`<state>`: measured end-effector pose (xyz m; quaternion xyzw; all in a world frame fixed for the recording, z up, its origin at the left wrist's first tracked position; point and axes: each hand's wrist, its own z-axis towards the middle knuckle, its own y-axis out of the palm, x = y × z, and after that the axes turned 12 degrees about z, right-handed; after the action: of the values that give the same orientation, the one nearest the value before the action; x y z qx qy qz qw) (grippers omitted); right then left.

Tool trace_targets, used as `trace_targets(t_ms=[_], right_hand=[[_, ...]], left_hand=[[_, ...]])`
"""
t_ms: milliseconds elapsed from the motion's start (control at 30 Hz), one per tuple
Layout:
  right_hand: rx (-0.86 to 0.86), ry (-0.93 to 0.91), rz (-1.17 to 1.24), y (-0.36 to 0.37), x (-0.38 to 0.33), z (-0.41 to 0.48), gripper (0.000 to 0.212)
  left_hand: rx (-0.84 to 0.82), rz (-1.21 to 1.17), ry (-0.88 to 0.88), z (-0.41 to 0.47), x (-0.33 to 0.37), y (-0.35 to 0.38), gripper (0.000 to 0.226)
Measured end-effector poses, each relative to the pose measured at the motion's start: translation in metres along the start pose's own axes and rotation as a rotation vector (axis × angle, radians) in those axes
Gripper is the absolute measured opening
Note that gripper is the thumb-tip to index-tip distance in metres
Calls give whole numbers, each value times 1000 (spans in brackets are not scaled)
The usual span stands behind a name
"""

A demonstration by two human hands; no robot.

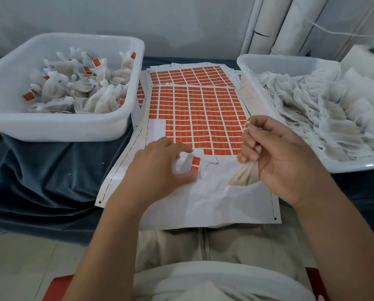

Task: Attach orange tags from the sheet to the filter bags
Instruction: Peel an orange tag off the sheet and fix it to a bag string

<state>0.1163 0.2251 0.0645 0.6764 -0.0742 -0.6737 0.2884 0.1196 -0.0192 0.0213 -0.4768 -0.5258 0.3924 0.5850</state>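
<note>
left hand [160, 168]: fingers [177, 146] loosely spread, gripping nothing, over tag sheet [199, 114] | loose orange tag [195, 163] just beside fingertips | right hand [277, 157]: curled round filter bag [244, 175] above sheet's bare near part | white tubs either side

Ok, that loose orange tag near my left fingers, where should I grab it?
Pinch the orange paper tag by its left edge, left hand coming from the left: it seems lifted off the white backing sheet, and the right hand grips a white filter bag.
</note>
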Motion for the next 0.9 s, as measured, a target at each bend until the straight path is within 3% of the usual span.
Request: trace_targets(t_ms=[200, 267, 367, 433, 533, 633, 800, 900], right_hand=[[53, 17, -14, -1, 1, 2, 15], [37, 3, -154, 0, -4, -2, 16], [-81, 61, -328, 8, -11, -14, 11], [-168, 108, -408, 17, -15, -22, 14], [-189, 18, -762, 31, -18, -30, 9], [-159, -113, -1016, 38, -23, -35, 9], [-120, -165, -1233, 40, -29, -39, 9], [-96, -226, -1363, 39, -31, -39, 8]], left_hand=[[175, -126, 27, 3, 4, 6, 18], [254, -379, -49, 2, 9, 6, 8], [371, -837, -159, -4, 24, 0, 12], [307, -1089, -164, -9, 37, -3, 15], [168, -1253, -75, -17, 52, -5, 15], [92, -1276, 12, -20, 57, -6, 18], [-111, -1297, 146, -24, 58, -12, 17], [-137, -1240, 191, -25, 60, -13, 19]])
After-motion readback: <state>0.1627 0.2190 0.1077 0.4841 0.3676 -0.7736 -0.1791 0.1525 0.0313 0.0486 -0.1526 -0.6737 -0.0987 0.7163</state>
